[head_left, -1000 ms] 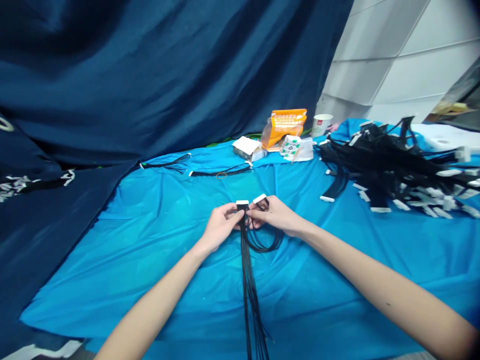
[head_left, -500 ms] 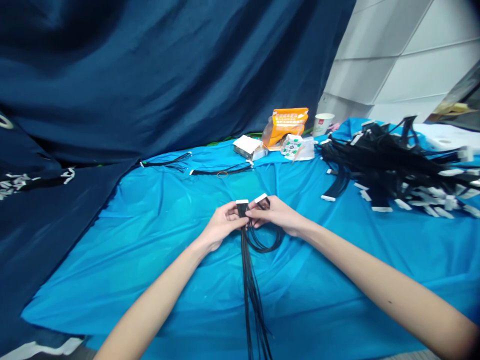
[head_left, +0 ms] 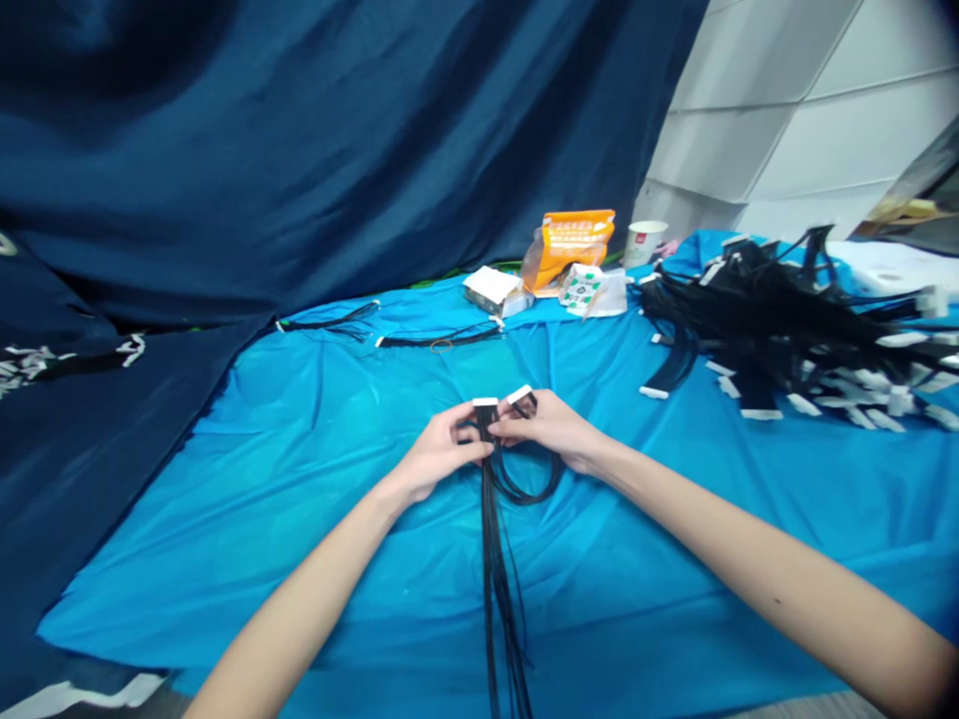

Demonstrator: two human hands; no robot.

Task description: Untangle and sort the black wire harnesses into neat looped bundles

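Both hands are together over the middle of the blue cloth, on a black wire harness (head_left: 490,539) with white connectors. My left hand (head_left: 444,447) is closed around the wires just below one upright white connector (head_left: 485,401). My right hand (head_left: 550,427) pinches wires beside it, its thumb against the bundle. A second white connector (head_left: 519,393), tilted, sticks up from the right hand's fingers. Some wires curve in a loop below the right hand, while the rest hang straight down toward the lower edge of the view.
Blue cloth (head_left: 337,559) covers the table. A large pile of black harnesses (head_left: 794,320) lies at the right. Behind the hands are two harnesses, an orange rubber band (head_left: 442,346), a small box (head_left: 495,290), an orange bag (head_left: 573,245) and a paper cup (head_left: 644,243).
The view has shifted very slightly. The left thumb sits a little lower on the bundle, and the loose wire ends have swung a little left. Both hands keep their hold.
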